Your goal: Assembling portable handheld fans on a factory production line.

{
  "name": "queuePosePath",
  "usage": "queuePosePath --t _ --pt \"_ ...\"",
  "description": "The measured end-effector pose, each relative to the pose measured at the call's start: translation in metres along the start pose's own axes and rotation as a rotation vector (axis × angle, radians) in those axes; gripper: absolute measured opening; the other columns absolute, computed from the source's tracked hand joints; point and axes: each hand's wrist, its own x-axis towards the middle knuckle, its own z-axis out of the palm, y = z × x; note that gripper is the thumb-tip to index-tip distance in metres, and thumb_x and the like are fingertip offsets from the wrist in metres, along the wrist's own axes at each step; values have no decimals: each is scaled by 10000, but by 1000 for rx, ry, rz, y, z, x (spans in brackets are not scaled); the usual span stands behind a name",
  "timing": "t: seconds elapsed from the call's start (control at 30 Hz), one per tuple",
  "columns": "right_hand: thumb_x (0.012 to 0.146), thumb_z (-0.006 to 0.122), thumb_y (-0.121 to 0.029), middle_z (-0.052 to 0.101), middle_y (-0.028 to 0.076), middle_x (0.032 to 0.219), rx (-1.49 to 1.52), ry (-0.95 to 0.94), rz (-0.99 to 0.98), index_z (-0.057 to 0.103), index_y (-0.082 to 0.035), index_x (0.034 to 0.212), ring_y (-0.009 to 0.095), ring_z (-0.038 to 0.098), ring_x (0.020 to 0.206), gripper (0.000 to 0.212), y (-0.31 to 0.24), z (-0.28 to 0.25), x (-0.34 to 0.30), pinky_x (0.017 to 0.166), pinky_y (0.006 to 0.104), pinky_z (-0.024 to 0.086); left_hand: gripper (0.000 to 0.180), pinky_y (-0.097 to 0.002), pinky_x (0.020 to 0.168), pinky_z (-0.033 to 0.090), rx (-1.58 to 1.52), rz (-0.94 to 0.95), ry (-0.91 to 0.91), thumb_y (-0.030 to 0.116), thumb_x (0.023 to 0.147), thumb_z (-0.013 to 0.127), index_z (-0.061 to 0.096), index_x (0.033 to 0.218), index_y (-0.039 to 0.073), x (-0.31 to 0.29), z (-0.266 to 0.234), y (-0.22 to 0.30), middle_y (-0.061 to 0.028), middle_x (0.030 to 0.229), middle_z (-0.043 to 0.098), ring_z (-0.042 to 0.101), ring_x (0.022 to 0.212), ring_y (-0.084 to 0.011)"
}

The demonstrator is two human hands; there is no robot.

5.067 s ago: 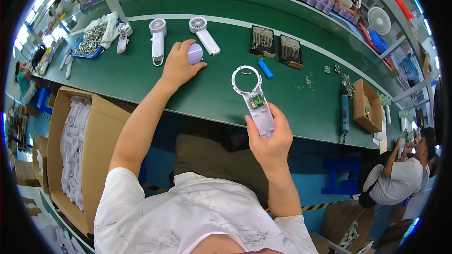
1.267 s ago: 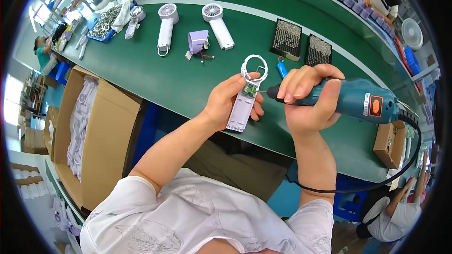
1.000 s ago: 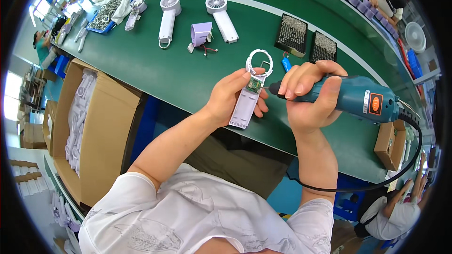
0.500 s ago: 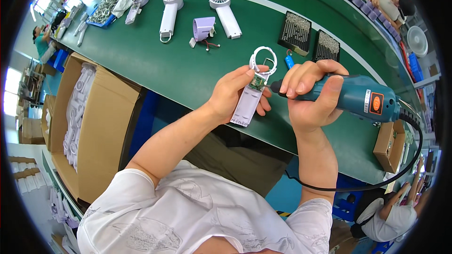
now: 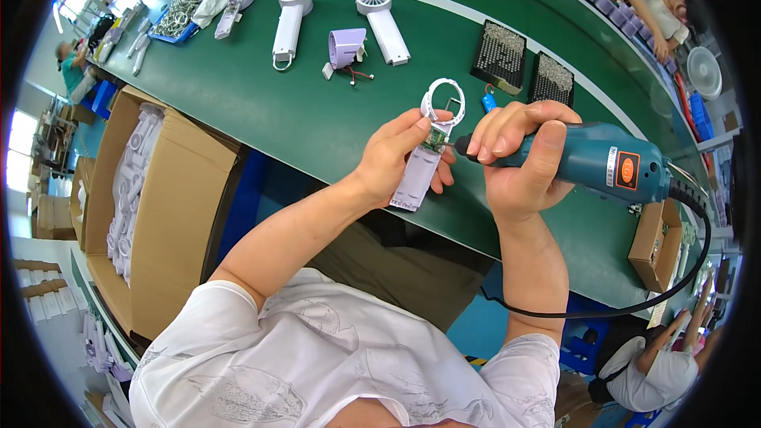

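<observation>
My left hand [image 5: 394, 154] grips a pale lilac handheld-fan housing [image 5: 415, 181], with a white ring [image 5: 443, 101] at its far end. A small green circuit board [image 5: 433, 139] sits in the housing just below the ring, close to my thumb. Wrapped round a teal electric screwdriver [image 5: 590, 160], my right hand [image 5: 523, 160] holds it nearly level. The black nose of the tool points left, and its thin bit reaches the circuit board; whether a screw is under the tip is too small to tell.
Two white handheld fans [image 5: 292, 24] and a purple fan shell [image 5: 346, 47] with wires lie beyond my hands. Two black screw trays [image 5: 499, 55], a blue battery [image 5: 488, 101] and a small carton [image 5: 656, 246] are rightward. A large carton of white parts [image 5: 178, 214] stands left. The screwdriver's cord [image 5: 634, 313] loops beside my right arm.
My hands, the housing and the screwdriver stay nearly in place, with the bit still at the circuit board. The person at the far upper right has shifted an arm.
</observation>
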Motion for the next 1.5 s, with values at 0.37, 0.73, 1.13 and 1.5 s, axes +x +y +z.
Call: queuePosePath --t 0.37,0.73,1.13,1.5 --pt "997 543 -157 565 84 638 -3 -29 -33 485 -23 1052 169 528 482 156 4 -5 0 495 350 515 500 -341 620 566 -7 8 16 344 1053 411 448 1385 -28 1 1 -1 -179 981 653 685 735 -260" --pt "1030 491 -307 492 42 581 56 201 13 580 -50 1031 173 456 432 272 -13 -18 22 426 343 422 611 -293 573 541 -18 35 131 137 911 691 397 1413 -47 -4 8 8 -156 944 663 683 702 -213" --pt "1017 541 -334 497 27 569 192 421 150 569 -35 932 154 473 435 312 -11 -27 38 442 349 419 429 -247 529 525 -18 18 189 42 857 757 536 1222 4 4 12 5 -97 865 691 659 623 -147" --pt "975 610 -345 502 27 573 179 529 22 563 -35 915 157 484 440 319 -62 -60 58 434 353 422 508 -275 548 544 95 115 207 -36 842 727 496 1294 -9 15 60 12 -94 897 656 672 677 -178"
